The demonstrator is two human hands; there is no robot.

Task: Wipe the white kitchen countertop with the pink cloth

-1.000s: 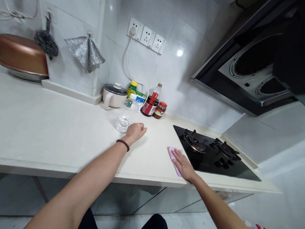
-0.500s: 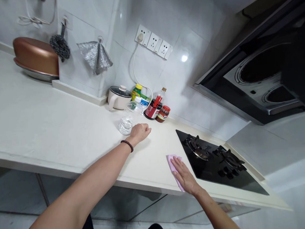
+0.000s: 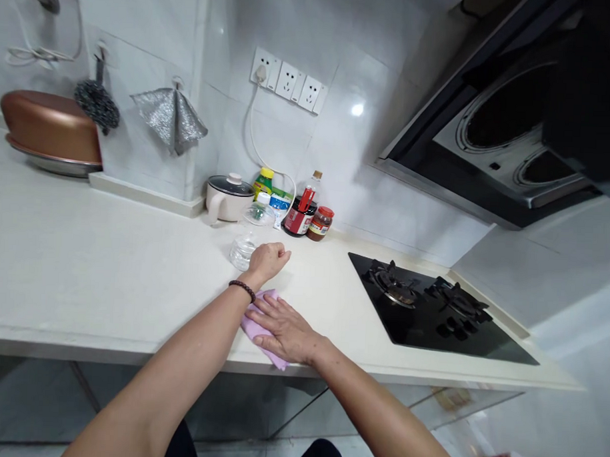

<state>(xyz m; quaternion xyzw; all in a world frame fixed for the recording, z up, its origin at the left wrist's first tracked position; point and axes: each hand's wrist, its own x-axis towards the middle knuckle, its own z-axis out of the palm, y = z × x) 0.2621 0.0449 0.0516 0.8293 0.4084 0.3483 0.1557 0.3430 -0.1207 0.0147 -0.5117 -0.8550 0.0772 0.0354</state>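
Note:
My right hand (image 3: 284,331) presses a folded pink cloth (image 3: 255,328) onto the pale countertop near its front edge, fingers spread flat over it and keeping hold of it. The cloth's left side lies just by my left wrist, partly hidden beneath the forearm. My left hand (image 3: 270,259) is curled into a fist above the counter, palm side hidden, and I see nothing in it. Beside that fist stands a clear plastic bottle (image 3: 242,251) with a white cap; the hand covers part of its base, and I cannot tell whether they touch.
Behind stand a white electric pot (image 3: 230,202), a yellow-capped bottle (image 3: 262,184), a dark jar (image 3: 298,220) and a red-lidded jar (image 3: 320,224). A gas stove (image 3: 432,306) is at right, below a range hood (image 3: 493,128). At far left rests a copper-coloured pan (image 3: 53,126).
My right hand has slid the pink cloth leftward from beside the stove to near my left wrist. The left fist stays next to the bottle. The view has shifted slightly.

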